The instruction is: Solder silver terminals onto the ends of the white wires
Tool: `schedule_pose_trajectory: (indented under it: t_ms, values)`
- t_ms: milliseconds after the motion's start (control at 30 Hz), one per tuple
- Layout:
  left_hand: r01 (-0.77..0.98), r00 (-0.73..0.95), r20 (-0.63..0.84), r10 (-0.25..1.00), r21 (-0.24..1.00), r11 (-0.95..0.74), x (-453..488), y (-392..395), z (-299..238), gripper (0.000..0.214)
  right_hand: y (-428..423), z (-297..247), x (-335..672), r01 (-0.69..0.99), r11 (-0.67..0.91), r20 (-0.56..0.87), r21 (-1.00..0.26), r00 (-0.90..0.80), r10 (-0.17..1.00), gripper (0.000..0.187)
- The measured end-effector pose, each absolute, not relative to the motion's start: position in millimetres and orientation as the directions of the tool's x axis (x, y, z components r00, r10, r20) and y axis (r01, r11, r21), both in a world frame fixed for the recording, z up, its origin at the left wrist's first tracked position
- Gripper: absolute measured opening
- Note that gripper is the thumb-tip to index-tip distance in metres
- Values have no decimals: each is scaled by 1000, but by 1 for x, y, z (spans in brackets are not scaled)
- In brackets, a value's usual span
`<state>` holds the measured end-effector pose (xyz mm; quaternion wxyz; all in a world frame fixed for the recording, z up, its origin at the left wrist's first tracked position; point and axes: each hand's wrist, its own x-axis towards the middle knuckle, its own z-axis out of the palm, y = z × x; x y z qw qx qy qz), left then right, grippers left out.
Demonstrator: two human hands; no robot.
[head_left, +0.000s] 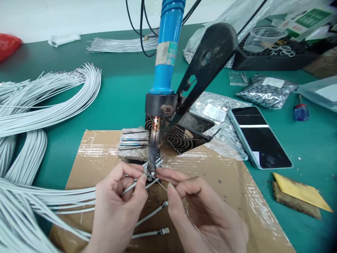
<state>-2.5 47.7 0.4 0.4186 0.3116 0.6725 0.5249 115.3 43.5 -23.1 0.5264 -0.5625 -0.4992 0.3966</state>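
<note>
A blue-handled soldering iron [168,52] is clamped upright in a black stand [207,66], its tip [152,154] pointing down over a taped cardboard sheet [97,158]. My left hand [118,207] pinches a white wire [131,187] and holds its end right at the tip. My right hand [202,211] pinches a thin strand of solder wire [163,185] up to the same spot. Both hands meet just under the tip, fingers closed. Two more white wires with metal terminals [164,231] lie on the cardboard below my hands.
Large bundles of white wires [39,109] cover the left of the green table. A phone [259,137], bags of small parts [265,91], a small screwdriver [301,111] and a yellow sponge [297,195] lie to the right. A grey block with spare tips [134,142] sits behind the iron.
</note>
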Motion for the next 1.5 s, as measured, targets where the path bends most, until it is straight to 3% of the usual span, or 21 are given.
schedule_pose_trajectory:
  t_ms: [1033,1500]
  values:
    - [147,-339,-104,935,976,161,-19,49,-7,14,44,-20,115,161,72,100,-984,175,979,22]
    - [68,-391,-157,907,978,198,-15,49,-3,14,44,-20,114,161,98,129,-982,199,971,22]
